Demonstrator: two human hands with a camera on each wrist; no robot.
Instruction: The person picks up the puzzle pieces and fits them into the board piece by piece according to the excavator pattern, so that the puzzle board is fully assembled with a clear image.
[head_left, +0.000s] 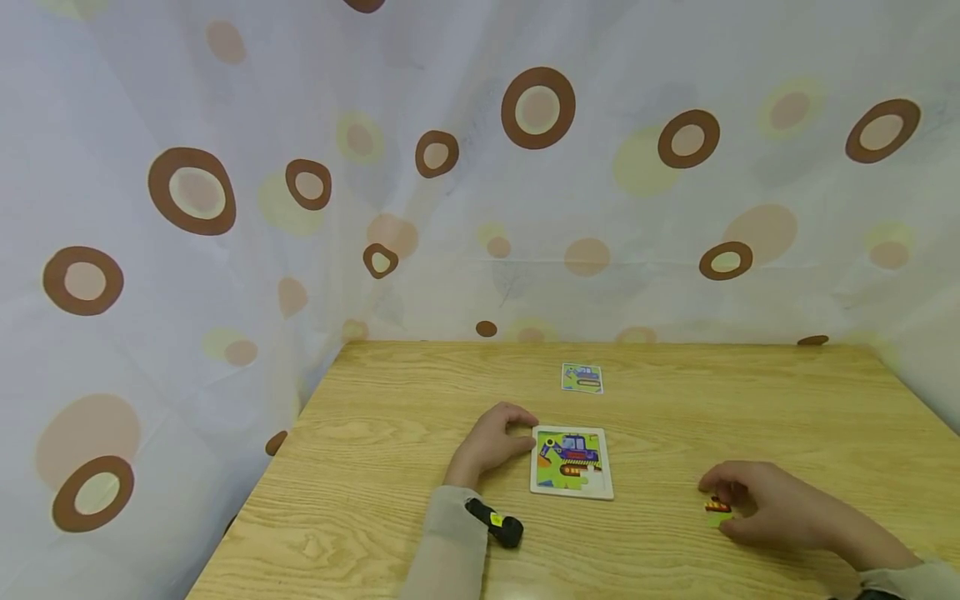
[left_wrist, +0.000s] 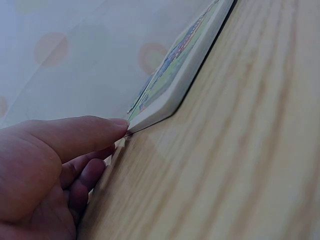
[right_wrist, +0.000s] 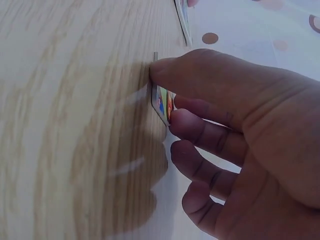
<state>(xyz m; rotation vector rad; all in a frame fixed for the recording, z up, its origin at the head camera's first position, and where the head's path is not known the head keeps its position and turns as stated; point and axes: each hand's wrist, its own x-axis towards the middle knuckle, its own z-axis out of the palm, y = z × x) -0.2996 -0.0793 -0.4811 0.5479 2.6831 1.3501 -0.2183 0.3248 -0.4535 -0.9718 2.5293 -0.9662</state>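
Note:
A square jigsaw puzzle (head_left: 570,458) in a white frame lies flat on the table, showing a blue and purple excavator on green. A gap shows at its lower right. My left hand (head_left: 497,437) is at the frame's left side; in the left wrist view the thumb (left_wrist: 95,131) touches the rim and the other fingers bend loosely below. To the right, my right hand (head_left: 780,504) pinches a puzzle piece (head_left: 718,511), green with red and yellow, by its edges. In the right wrist view this piece (right_wrist: 163,102) sits close to the tabletop, partly hidden by the thumb.
A small square picture card (head_left: 582,378) with a similar excavator lies behind the puzzle. The wooden table (head_left: 375,467) meets a pale curtain (head_left: 450,208) with brown rings at the back and sides. A black strap (head_left: 495,522) crosses the left sleeve.

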